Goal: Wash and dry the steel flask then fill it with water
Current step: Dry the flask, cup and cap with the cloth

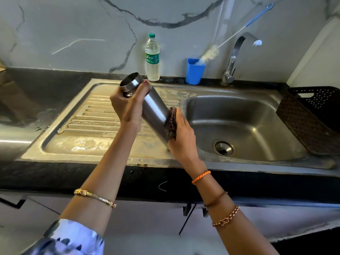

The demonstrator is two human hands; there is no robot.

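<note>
While tilted over the drainboard [110,115], flask [156,109] in curled left fingers [145,85].

Steel flask [154,105] held tilted over the sink [239,126], cap off.

The left hand [128,105] grips the flask just below its open mouth, fingers [145,85] curled round the neck; the right hand [182,133] presses a dark cloth [172,122] against the lower body. Beyond the fingers, a water bottle [152,57] and blue cup [195,70] stand on the tabletop [46,83].
</note>
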